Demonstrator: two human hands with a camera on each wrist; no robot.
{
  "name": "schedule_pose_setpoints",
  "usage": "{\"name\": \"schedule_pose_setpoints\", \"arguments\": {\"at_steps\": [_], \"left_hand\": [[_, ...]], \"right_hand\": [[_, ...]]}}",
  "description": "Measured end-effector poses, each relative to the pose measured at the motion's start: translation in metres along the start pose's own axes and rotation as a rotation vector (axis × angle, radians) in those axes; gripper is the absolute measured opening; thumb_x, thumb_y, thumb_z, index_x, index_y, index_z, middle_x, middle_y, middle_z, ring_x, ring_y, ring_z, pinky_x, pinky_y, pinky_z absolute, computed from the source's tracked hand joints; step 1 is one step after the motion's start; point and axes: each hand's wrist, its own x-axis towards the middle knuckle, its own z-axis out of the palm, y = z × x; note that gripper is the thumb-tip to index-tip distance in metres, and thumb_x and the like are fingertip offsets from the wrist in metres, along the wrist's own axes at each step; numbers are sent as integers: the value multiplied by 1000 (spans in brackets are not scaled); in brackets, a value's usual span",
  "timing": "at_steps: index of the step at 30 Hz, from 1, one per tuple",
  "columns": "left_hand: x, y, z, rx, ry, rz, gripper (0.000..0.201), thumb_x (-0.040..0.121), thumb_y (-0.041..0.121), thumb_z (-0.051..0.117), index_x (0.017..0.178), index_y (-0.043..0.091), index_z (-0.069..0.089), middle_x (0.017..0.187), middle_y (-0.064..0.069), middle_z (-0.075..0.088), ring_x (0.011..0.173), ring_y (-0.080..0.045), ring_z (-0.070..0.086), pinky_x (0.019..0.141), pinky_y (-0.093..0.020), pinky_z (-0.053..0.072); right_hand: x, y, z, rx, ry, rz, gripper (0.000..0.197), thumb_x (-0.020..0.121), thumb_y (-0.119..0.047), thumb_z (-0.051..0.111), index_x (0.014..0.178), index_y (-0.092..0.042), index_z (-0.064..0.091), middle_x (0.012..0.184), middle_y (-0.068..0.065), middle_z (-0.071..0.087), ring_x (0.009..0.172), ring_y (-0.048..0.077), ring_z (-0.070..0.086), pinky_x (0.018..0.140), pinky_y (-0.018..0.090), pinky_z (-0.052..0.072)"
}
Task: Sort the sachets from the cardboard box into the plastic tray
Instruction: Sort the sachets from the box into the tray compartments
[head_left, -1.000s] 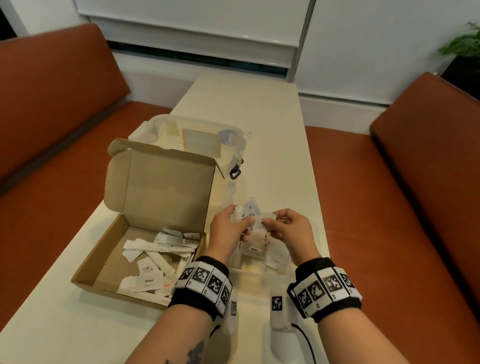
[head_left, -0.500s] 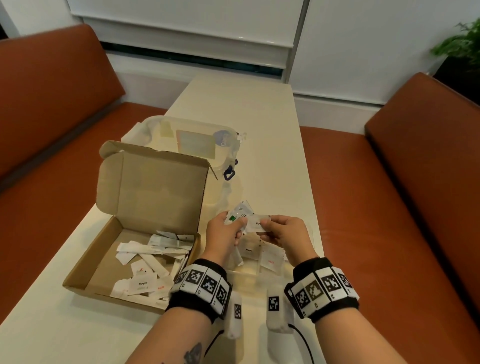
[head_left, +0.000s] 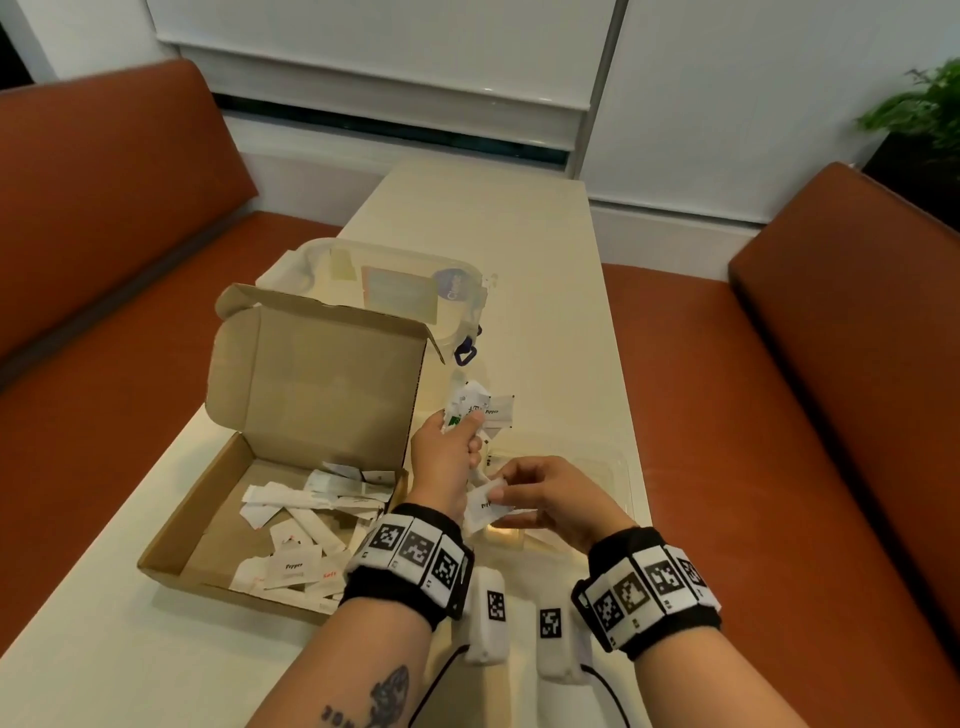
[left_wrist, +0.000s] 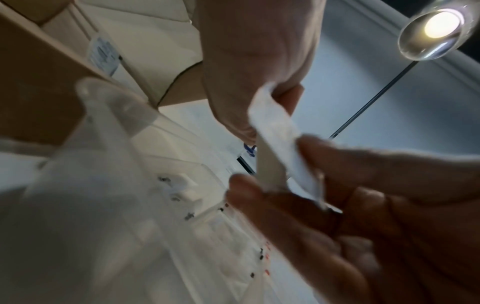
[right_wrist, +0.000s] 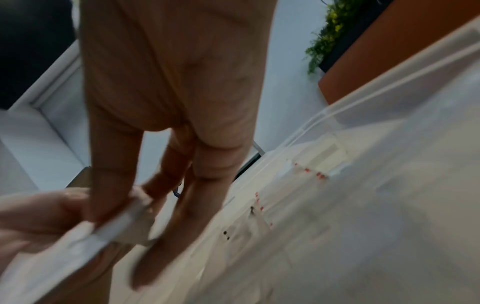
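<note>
While the left hand (head_left: 448, 457) gripped a fan of white paper sachets (head_left: 475, 410), the right hand (head_left: 553, 499) pinched one flat white pepper sachet (head_left: 483, 509) directly above the clear plastic tray (head_left: 621, 467).

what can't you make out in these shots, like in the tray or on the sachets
- Plastic tray compartments: head view, covered by both hands; both wrist views blurred.
- Print on the sachet pinched by the right hand: head view, cut off by fingers.
- Number of sachets in the left hand: fanned bundle, overlapping.
- Cardboard box sachets: mostly too small to read.
</note>
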Motion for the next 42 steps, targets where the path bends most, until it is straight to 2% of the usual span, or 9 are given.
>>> {"name": "schedule_pose_setpoints", "arguments": {"at_steps": [4, 10, 16, 22, 25, 28, 31, 34, 42], "left_hand": [[-1, 0, 0, -25, 22, 26, 3, 90, 10, 61, 91, 9, 59, 61, 0, 49, 43, -5, 41, 39, -14, 36], [0, -1, -3, -122, 85, 16, 6, 90, 8, 61, 93, 13, 63, 86, -5, 65, 75, -15, 63, 67, -26, 57], [-8, 2, 7, -192, -84, 0, 24, 91, 2, 53, 114, 4, 58, 109, -18, 65, 98, -30, 66, 72, -32, 60], [-12, 3, 9, -233, -174, -41, 18, 89, -2, 55, 103, 7, 59, 103, -20, 64, 89, -29, 65, 68, -33, 60], [-10, 3, 6, -249, -177, -39, 30, 89, -5, 52, 114, 9, 57, 104, -16, 63, 88, -24, 66, 61, -27, 59], [-9, 2, 6, -243, -199, -73, 28, 90, -6, 46, 109, 11, 58, 105, -17, 62, 89, -26, 64, 64, -29, 59], [-9, 1, 6, -261, -191, -115, 16, 90, 1, 46, 100, 4, 58, 108, -22, 59, 92, -30, 61, 64, -34, 59], [-8, -2, 4, -255, -202, -107, 15, 93, 11, 55, 106, 6, 61, 107, -19, 65, 91, -28, 65, 66, -33, 59], [0, -10, 0, -197, 6, 14, 22, 93, 5, 57, 114, 9, 60, 110, -11, 65, 96, -23, 67, 66, -25, 59]], "right_hand": [[-3, -1, 0, 8, 78, -24, 6, 80, 4, 67, 79, 0, 63, 83, 12, 67, 76, 19, 69, 68, 24, 57], [-30, -29, -22, -117, 42, -101, 6, 78, 2, 68, 82, 4, 64, 83, 13, 70, 75, 19, 70, 68, 21, 56], [-25, -44, -24, 115, 202, -296, 15, 70, -10, 71, 80, -2, 64, 82, 14, 69, 76, 22, 66, 68, 25, 57], [-3, -23, -15, 69, 353, -273, 9, 79, -4, 71, 72, -8, 67, 74, 8, 70, 75, 20, 67, 80, 34, 56], [-1, -20, -13, 13, 372, -273, 8, 79, -4, 71, 73, -7, 67, 76, 10, 71, 75, 21, 68, 78, 34, 58], [1, -20, -9, -85, 408, -266, 8, 80, -3, 70, 74, -7, 67, 77, 13, 69, 73, 22, 66, 74, 33, 57], [2, -21, -8, -119, 422, -253, 7, 80, -3, 70, 75, -6, 67, 79, 17, 69, 72, 22, 65, 73, 31, 57], [2, -20, -9, -120, 395, -235, 6, 80, -3, 70, 76, -6, 66, 81, 15, 70, 74, 22, 66, 72, 29, 57], [2, -11, -20, -62, 513, -182, 6, 79, -1, 70, 78, -5, 65, 69, 7, 66, 61, 15, 60, 60, 22, 53]]}}
